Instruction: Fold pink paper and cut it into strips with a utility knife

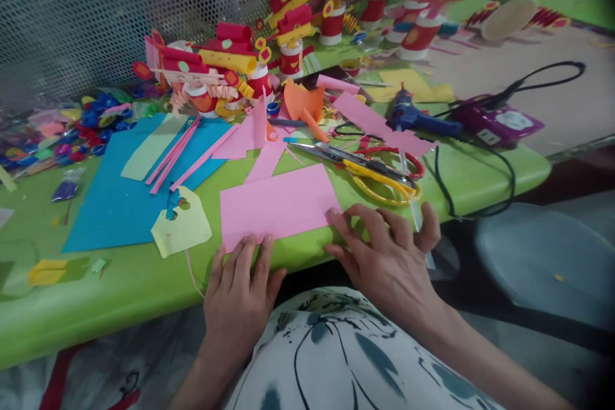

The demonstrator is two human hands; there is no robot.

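Pink sheet [278, 205]: is lying flat on the green table [120, 288], near side, looking light, bendable and easily creased, apparently suiting an edge hold.
Left hand [243, 275]: is resting slightly spread, fingertips touching the near left edge.
Right hand [384, 250]: is resting spread, one fingertip touching the near right corner.

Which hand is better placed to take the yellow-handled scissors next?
Probably the right hand: it lies close to the scissors; the left hand, at the pink sheet, is farther away.
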